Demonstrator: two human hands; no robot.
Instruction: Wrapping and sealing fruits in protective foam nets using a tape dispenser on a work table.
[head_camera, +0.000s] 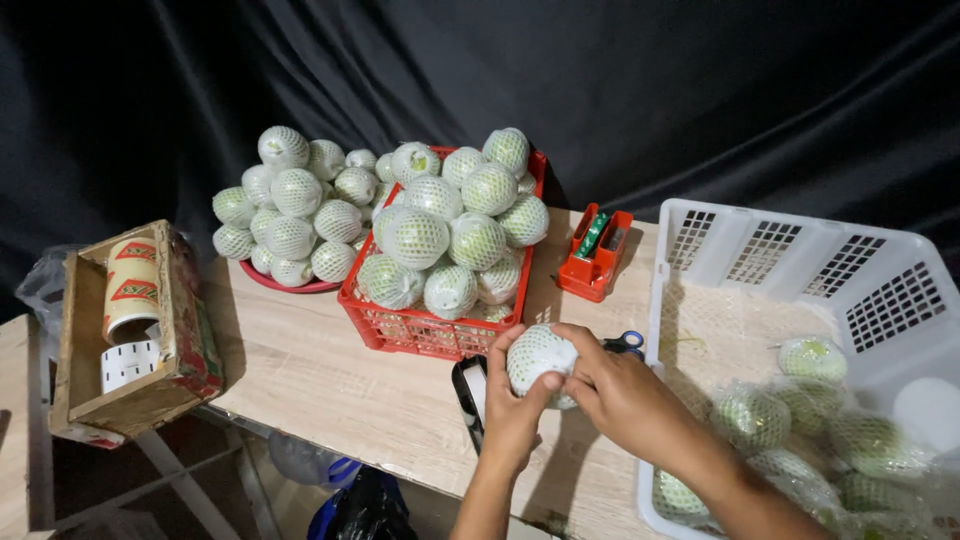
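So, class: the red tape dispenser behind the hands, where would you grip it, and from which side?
Probably from above, pinching the two long red side walls of the tape dispenser. It sits flat on the table, with open tabletop along both long sides, while the red crate and white basket flank it farther off.

Lots you can't make out here. The fruit (540, 358) in the net sleeve is half covered by the left hand (512, 412) and right hand (618, 392), so its underside is hidden. Both forearms run off the bottom edge. The black gadget (468, 392) on the table is mostly behind the left hand, can't tell what it is. Only the blue handles of the scissors (628, 343) peek out. The white basket (800, 262) is cut off right and bottom, and the wrapped fruit (868, 440) inside look blurry. The red crate (432, 335) hides its lower layers.
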